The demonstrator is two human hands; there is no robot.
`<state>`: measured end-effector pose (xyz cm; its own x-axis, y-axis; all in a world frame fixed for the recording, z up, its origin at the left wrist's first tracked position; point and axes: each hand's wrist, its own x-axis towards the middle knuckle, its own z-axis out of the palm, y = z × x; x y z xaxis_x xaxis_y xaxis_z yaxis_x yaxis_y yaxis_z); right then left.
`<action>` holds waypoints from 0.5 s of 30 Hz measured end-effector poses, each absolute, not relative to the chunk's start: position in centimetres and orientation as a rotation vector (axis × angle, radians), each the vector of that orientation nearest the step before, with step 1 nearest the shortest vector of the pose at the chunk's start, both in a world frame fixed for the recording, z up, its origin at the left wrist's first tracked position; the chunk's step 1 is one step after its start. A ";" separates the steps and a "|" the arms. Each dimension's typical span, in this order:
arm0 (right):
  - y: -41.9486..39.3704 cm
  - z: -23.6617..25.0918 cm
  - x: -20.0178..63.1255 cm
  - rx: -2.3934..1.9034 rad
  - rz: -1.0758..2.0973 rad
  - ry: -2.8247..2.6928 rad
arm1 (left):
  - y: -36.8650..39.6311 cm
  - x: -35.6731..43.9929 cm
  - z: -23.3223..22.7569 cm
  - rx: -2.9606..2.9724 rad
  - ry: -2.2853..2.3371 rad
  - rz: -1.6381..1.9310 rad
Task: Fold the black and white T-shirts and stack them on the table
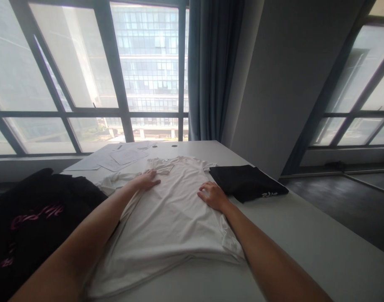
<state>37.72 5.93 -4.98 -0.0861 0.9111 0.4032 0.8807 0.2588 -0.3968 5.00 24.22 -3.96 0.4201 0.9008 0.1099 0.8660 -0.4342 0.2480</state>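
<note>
- Both forearms reach in from the bottom edge, over the near hem of the white T-shirt [167, 222], which lies flat in the middle of the counter [305, 235] with its collar pointing away toward the window.
- Left hand [147, 180] rests palm down on the shirt's left shoulder area, near the collar, fingers stretched out flat and pinching nothing.
- Right hand [211, 194] lies on the shirt's right edge below the sleeve, fingers loosely curled against the cloth; whether it nips a fold underneath I cannot tell.
- Judging from the wrinkles near the hem and the bunched left sleeve, flattening seems to be the step in hand: it would go best with palms kept flat and swept from the middle outward, so creases are pushed off the edges and not trapped.
- Pressing unevenly could drag the whole shirt across the smooth surface.
- Just right of the shirt, close to the right hand, lies a folded black garment [247, 181].
- At the left sits a dark garment with pink lettering [35, 218], its edge against the shirt.
- Loose papers [123, 157] lie at the far side, beyond the collar.
</note>
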 end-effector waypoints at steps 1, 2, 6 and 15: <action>5.9 -5.0 37.7 -1.621 0.067 -1.965 | 23.4 4.1 -4.3 2.540 1.558 0.288; 5.9 -5.0 37.7 -1.624 0.063 -1.972 | 22.6 3.4 -4.7 2.560 1.539 0.224; 5.5 -4.6 37.4 -1.659 0.034 -1.993 | 20.1 2.3 -5.1 2.563 1.549 0.076; 8.2 -0.5 36.7 -1.990 -0.015 -1.978 | 20.2 -0.8 -5.2 2.436 1.427 0.462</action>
